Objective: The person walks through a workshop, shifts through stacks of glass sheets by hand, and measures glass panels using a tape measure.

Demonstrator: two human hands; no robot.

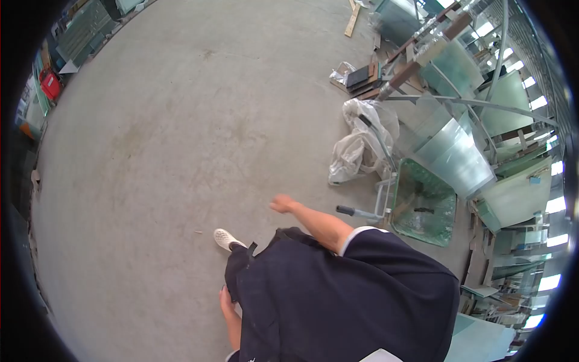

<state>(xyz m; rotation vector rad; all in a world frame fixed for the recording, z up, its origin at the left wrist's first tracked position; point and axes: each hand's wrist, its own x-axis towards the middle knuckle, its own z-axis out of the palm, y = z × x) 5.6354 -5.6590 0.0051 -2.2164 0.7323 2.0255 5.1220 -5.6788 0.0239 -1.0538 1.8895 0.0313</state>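
My right hand (pixel 282 203) is in front of my body above the concrete floor, its fingers curled in and nothing visible in them. Nearest to it on the right are the grey handles (pixel 359 212) of a green wheelbarrow (pixel 425 202). My left hand (pixel 226 298) hangs low at my left side, beside my dark trouser leg (pixel 236 271). Its fingers are partly hidden by the leg and clothing, so whether they hold anything is unclear. A dark apron (pixel 338 295) covers my front, and one white shoe (pixel 228 239) shows on the floor.
Crumpled white plastic sheeting (pixel 362 145) lies by the wheelbarrow. Glass sheets (pixel 455 157) lean on metal racks along the right, with dark stacked pieces (pixel 365 78) near them. A red object (pixel 50 84) stands at the far left edge among more panels. Concrete floor (pixel 163 133) stretches ahead.
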